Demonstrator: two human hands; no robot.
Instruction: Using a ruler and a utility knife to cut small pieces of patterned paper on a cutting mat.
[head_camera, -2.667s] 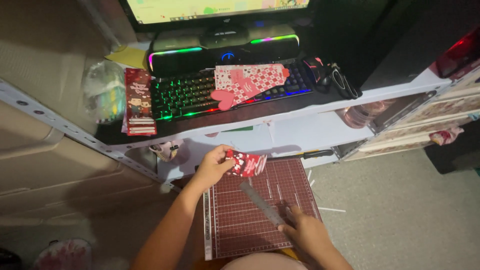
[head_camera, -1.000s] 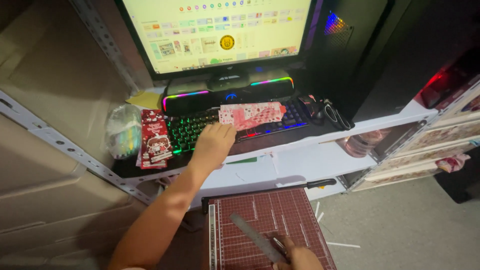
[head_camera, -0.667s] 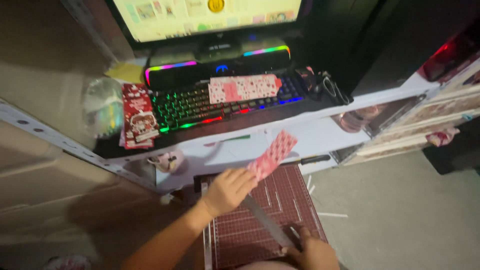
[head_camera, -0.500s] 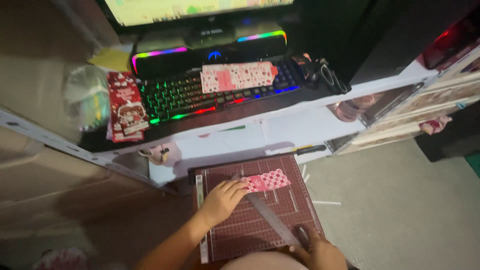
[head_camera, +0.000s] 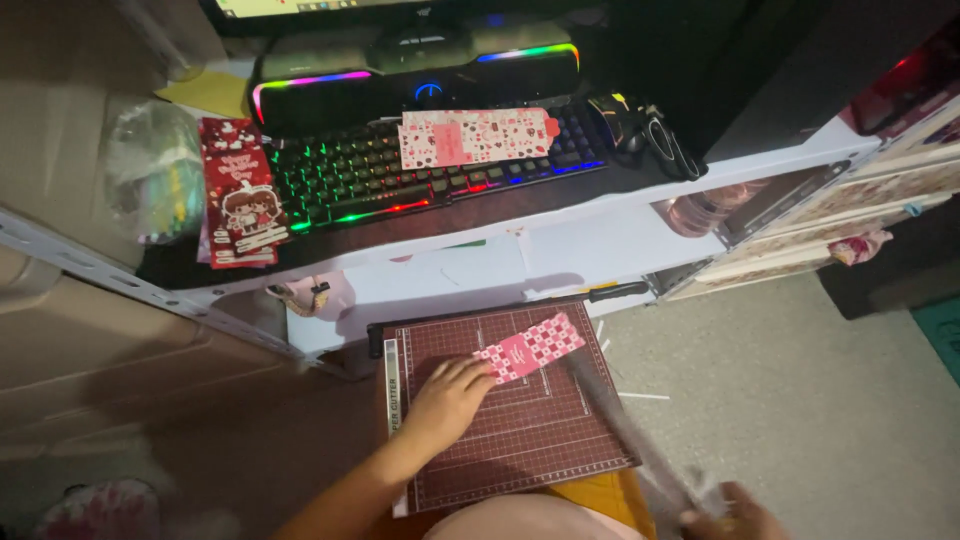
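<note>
Centrally, left hand (head_camera: 447, 400) flat, fingers spread, pressing pink-and-white checkered paper strip (head_camera: 529, 347) onto dark red gridded paper-cutter board (head_camera: 520, 440). Strip angled, upper end toward raised, motion-blurred cutter blade arm (head_camera: 630, 440). Right hand (head_camera: 735, 515) at bottom edge, closed around blade handle. Behind, backlit rainbow keyboard (head_camera: 400, 175) on white shelf (head_camera: 600, 235).

A dim room. A white desk (head_camera: 600, 240) carries a rainbow-lit keyboard (head_camera: 420, 175) and speaker bar (head_camera: 420, 70). Grey carpet (head_camera: 800, 400) covers the floor; cardboard (head_camera: 90, 340) stands left.
</note>
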